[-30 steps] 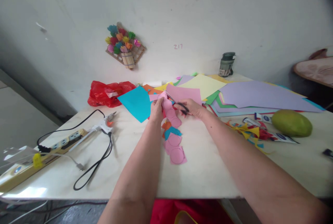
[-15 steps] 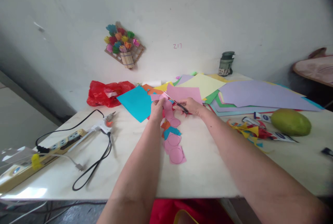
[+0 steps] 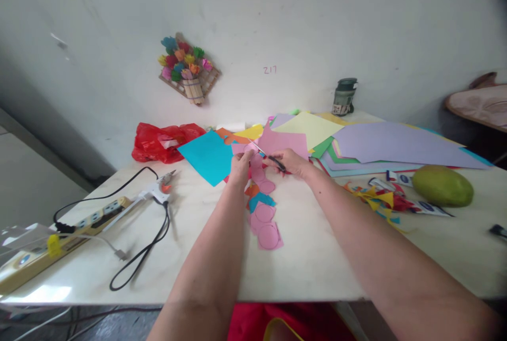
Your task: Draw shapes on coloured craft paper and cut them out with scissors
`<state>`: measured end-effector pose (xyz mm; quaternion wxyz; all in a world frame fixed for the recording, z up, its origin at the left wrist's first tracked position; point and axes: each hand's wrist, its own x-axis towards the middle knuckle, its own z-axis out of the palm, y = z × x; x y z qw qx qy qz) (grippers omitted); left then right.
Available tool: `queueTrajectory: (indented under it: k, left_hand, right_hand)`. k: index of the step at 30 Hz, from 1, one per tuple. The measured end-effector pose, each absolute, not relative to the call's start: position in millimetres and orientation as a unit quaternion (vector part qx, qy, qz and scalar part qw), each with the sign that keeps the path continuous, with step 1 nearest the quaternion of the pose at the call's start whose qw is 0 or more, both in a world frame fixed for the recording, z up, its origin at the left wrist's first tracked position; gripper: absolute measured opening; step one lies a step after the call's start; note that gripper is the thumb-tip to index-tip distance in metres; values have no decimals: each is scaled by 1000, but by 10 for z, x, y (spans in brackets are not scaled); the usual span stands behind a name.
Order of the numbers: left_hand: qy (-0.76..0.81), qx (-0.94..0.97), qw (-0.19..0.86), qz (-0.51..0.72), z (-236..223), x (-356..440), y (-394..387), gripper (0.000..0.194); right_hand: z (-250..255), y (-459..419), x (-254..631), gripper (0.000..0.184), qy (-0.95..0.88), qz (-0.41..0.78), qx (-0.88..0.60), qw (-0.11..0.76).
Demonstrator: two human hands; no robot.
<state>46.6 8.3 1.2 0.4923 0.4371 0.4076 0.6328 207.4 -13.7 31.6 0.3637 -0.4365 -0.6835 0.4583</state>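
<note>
My left hand [image 3: 240, 166] pinches a sheet of pink paper [image 3: 287, 143] by its near left part, where a drawn circle shows. Black-handled scissors [image 3: 277, 163] are in my right hand [image 3: 292, 162], their blades pointing up and left at the paper beside my left fingers. Below the hands, a column of pink paper pieces with drawn circles [image 3: 269, 236] runs toward me on the table. Orange scraps [image 3: 251, 190] and blue scraps [image 3: 262, 202] lie among them.
A blue sheet [image 3: 208, 157] and a red plastic bag [image 3: 166, 143] lie left, with a glue gun [image 3: 158, 190] and power strip [image 3: 95, 219] nearer. On the right are stacked coloured sheets [image 3: 396, 143], paper scraps [image 3: 376, 198], tubes and a green fruit [image 3: 442, 186]. A bottle [image 3: 344, 97] stands behind.
The pink sheet has shifted slightly to the right and turned a little, and my left hand has moved slightly right with it. The scissors stay beside the paper in my right hand.
</note>
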Motion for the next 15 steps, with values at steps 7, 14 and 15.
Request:
queueTrajectory:
  k: [7,14,15]
  left_hand:
    - [390,466,472,639,-4,477,111,24]
    - [376,446,494,645,7,488,109,21]
    - [373,440,497,648,7,488,111,21]
  right_hand:
    - [291,-124,2063,32,-669,472,-435,373]
    - [331,-145,2050,31,-661,472,-437,386]
    - [336,-148,2048,31,-663,469,-436,388]
